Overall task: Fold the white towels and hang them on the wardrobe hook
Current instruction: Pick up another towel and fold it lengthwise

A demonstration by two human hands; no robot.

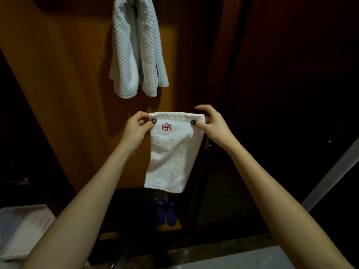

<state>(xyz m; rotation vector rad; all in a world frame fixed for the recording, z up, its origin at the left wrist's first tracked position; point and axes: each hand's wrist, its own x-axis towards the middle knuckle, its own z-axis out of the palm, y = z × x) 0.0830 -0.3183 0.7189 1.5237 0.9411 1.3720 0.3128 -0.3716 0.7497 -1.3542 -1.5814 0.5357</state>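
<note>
A small white towel with a red flower emblem hangs folded in front of me, held up by its top edge. My left hand pinches the top left corner and my right hand pinches the top right corner. Above, a waffle-textured white towel hangs against the brown wooden wardrobe panel. Its hook is out of view beyond the top of the frame.
A pair of blue slippers lies on the wardrobe floor below the held towel. White cloth sits at the lower left. A dark wardrobe door fills the right side.
</note>
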